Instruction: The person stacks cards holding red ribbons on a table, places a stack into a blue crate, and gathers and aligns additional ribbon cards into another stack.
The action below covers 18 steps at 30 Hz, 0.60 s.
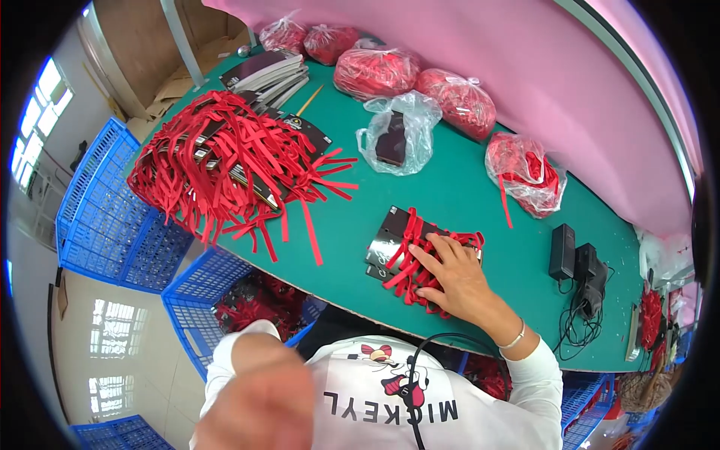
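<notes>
My right hand (459, 279) lies on a small stack of black printed cards (385, 241) with red ribbons (409, 262) across them. Its fingers are stretched out and a little apart, pressing on the ribbons; the thumb reaches toward the near side. Part of the stack is hidden under the palm. My left hand (259, 401) is raised close to the camera, off the table's near edge, and heavily blurred. Its fingers cannot be made out, nor whether anything is in them.
A large heap of red-ribboned cards (225, 161) covers the green table's (345, 247) left part. Behind it are stacked cards (270, 75). Bags of red ribbon (376, 73) line the back, near a clear bag (416, 127). Black adapters (562, 251) lie right; blue crates (187, 315) stand below.
</notes>
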Each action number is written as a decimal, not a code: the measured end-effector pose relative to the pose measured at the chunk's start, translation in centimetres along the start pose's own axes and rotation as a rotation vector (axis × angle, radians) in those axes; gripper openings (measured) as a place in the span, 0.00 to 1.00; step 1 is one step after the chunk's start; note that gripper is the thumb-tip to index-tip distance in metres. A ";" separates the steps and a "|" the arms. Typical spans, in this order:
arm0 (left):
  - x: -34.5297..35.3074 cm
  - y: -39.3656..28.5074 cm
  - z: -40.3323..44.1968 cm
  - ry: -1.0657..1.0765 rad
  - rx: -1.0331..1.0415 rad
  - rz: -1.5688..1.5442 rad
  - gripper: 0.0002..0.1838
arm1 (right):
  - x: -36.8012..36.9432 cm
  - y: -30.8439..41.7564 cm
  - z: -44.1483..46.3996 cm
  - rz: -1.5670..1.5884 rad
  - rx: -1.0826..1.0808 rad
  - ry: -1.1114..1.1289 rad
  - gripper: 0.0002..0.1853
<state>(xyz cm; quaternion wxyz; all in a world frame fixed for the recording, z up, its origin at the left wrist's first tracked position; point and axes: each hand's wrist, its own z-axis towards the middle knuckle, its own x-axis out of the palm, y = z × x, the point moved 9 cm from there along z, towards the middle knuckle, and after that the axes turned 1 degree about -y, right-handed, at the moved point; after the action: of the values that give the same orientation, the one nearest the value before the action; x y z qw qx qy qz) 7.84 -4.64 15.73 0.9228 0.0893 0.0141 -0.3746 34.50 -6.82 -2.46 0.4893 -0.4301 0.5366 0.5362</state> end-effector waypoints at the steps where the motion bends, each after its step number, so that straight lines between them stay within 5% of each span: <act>1: 0.4 1.3 -2.6 0.140 -0.198 0.180 0.22 | -0.2 -0.1 0.1 0.002 0.001 0.010 0.43; 4: 2.1 8.5 -11.0 0.195 -0.880 0.395 0.18 | -0.4 -0.7 0.1 0.089 0.021 0.048 0.42; 6: 3.6 10.3 -17.5 0.325 -1.111 0.462 0.21 | -1.1 -0.8 0.0 0.154 0.017 0.018 0.41; 9: 5.3 10.2 -20.6 0.473 -1.081 0.489 0.23 | -2.2 -1.5 -0.2 0.286 0.007 -0.053 0.40; 13: 5.8 9.9 -20.9 0.436 -1.091 0.496 0.26 | -0.3 -5.7 -0.8 0.835 0.305 0.053 0.40; 16: 5.4 10.2 -21.4 0.387 -1.108 0.441 0.27 | -1.7 -2.4 -1.0 0.330 -0.008 -0.046 0.40; 18: 5.6 10.1 -21.2 0.441 -1.073 0.430 0.26 | -0.9 -0.4 -1.0 0.193 -0.014 -0.054 0.42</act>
<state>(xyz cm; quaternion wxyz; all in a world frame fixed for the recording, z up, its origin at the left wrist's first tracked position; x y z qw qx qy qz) 19.80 2.34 -4.12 0.8693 -0.3109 0.3726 -0.0938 34.99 -7.93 -1.70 0.4468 -0.3653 0.5582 0.5960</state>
